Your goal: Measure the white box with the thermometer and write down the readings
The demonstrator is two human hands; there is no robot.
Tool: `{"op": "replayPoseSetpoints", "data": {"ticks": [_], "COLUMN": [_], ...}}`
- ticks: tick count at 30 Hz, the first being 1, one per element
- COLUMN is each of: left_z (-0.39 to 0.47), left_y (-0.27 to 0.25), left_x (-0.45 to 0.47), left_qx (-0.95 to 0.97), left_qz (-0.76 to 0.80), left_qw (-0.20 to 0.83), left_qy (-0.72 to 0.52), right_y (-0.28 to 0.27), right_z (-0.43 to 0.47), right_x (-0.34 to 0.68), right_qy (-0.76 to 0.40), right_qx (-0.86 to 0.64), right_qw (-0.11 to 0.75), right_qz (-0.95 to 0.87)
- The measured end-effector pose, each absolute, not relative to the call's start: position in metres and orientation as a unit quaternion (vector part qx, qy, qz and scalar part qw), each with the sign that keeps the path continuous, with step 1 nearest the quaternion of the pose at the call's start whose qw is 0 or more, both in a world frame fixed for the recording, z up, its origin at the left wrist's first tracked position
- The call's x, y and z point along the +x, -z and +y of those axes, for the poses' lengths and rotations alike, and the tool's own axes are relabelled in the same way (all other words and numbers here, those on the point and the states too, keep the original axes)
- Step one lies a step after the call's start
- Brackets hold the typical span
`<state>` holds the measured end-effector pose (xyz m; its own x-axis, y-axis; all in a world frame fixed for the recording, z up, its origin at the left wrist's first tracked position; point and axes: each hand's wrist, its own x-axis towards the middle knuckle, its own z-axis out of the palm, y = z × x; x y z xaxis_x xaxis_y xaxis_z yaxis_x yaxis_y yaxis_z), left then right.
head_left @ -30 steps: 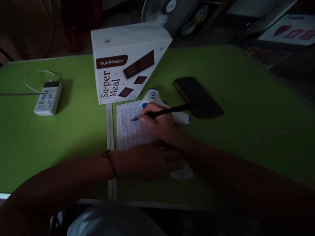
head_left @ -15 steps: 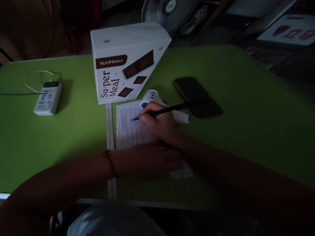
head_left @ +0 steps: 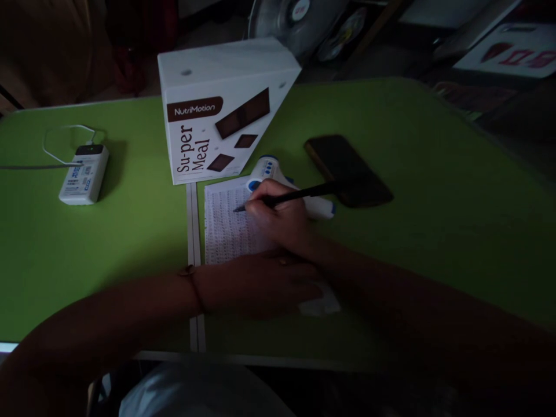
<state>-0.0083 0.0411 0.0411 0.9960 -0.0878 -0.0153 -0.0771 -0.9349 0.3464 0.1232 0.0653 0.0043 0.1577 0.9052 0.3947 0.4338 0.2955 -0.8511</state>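
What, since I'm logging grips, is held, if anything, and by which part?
The right hand holds a black pen near its writing tip. Whether the left hand grips anything cannot be told.

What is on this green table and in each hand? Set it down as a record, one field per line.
Right hand: holding a slim black pen, tip at a white paper sheet with rows of small marks
Left hand: lying across the sheet's lower part
Beyond the sheet: white cardboard box with a slanted side, printed NutriMotion
Partly hidden by the right hand: white-and-blue handheld device
Table's right half: dark, flat, rectangular phone
Table's left half: white rectangular block
Light: dim
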Motion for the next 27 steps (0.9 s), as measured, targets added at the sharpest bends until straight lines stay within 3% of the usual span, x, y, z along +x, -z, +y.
{"op": "replayPoseSetpoints", "data": {"ticks": [17, 27], "left_z": [0.041, 0.041], "left_y": [-0.035, -0.032], "left_x": [-0.008, -0.009], "left_qx": [0.986, 0.984], "left_qz": [-0.048, -0.050], "left_qw": [0.157, 0.166], "left_qy": [-0.025, -0.048], "right_y": [-0.006, -0.006], "right_z": [0.065, 0.065], "right_x": [0.127, 0.128], "right_qy": [-0.248, -0.260], "right_qx": [-0.528, -0.529], "right_qw": [0.459, 0.480], "right_qz": [-0.670, -0.650]}}
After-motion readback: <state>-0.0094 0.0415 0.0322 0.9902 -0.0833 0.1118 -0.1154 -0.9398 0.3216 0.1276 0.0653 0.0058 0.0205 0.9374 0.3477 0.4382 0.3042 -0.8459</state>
